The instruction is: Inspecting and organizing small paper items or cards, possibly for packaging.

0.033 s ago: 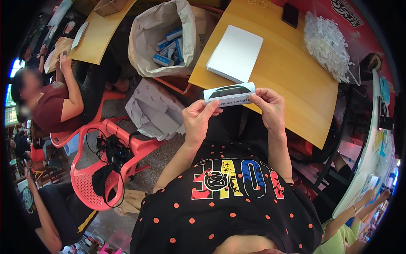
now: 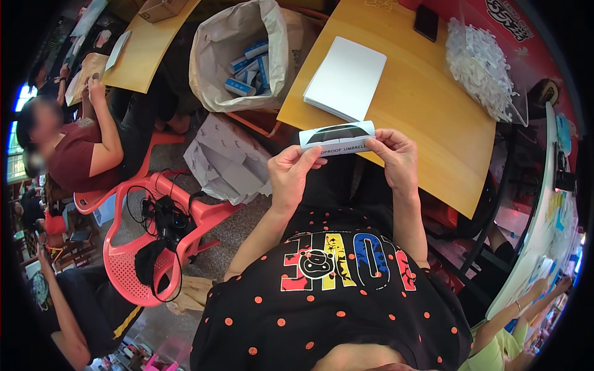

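Observation:
Between my two hands is a rolled paper sleeve [image 2: 337, 136], white and grey with a dark umbrella canopy pictured on it. It lies level just off the near edge of the wooden table. My left hand [image 2: 289, 173] pinches its left end, thumb on the near face. At the right end, my right hand [image 2: 396, 157] grips it the same way. Both hands' far fingers are partly hidden behind the sleeve. Just beyond it on the table lies a stack of white sheets [image 2: 346, 77].
A big whitish sack [image 2: 207, 62] left of the table [image 2: 427, 123] holds several blue-and-white rolled sleeves [image 2: 240, 87]. A clear bin of white strips [image 2: 479, 68] and a dark phone [image 2: 426, 23] are at the far right. Cables lie on a red chair [image 2: 124, 272]; a person [image 2: 80, 145] sits left.

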The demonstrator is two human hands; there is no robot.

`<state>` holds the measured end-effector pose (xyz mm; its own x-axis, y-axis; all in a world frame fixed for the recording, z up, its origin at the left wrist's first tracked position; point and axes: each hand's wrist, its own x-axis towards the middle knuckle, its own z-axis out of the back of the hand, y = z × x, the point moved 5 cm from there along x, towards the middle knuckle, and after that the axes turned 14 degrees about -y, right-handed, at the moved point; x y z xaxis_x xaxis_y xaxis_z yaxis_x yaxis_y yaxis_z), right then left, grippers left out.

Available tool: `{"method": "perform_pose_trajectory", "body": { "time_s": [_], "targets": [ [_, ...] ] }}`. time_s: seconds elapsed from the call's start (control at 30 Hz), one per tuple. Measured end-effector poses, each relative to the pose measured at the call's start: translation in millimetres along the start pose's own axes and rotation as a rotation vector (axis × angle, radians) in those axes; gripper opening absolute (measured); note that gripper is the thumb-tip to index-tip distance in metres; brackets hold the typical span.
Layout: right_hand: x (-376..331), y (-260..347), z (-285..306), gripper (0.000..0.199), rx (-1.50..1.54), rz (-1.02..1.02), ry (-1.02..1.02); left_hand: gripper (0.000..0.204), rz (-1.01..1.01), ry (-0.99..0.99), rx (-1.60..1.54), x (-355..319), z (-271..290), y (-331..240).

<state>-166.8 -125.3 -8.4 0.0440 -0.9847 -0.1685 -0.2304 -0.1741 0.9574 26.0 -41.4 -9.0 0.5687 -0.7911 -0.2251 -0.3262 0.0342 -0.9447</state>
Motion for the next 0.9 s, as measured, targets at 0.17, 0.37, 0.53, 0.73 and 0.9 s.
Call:
{"method": "perform_pose_trajectory", "body": {
  "time_s": [0.17, 0.37, 0.53, 0.73, 0.9],
  "targets": [
    [-1, -3, 0, 0.012, -0.014, -0.011, 0.005, 0.016, -0.028, -0.004, 0.006, 3, 2, 1],
    [0, -3, 0, 0.012, -0.028, -0.002, -0.001, 0.017, 0.019, 0.005, -0.015, 3, -1, 4],
    [0, -5, 1, 0.012, -0.043, 0.003, -0.008, 0.021, 0.239, 0.09, -0.154, 5, -3, 15],
    [1, -8, 3, 0.012, -0.06, 0.0, -0.015, 0.026, 0.393, 0.178, -0.256, 8, -9, 27],
    [0, -13, 5, 0.015, -0.075, -0.033, -0.019, 0.027, 0.262, 0.168, -0.189, 9, -9, 27]
  ]
}}
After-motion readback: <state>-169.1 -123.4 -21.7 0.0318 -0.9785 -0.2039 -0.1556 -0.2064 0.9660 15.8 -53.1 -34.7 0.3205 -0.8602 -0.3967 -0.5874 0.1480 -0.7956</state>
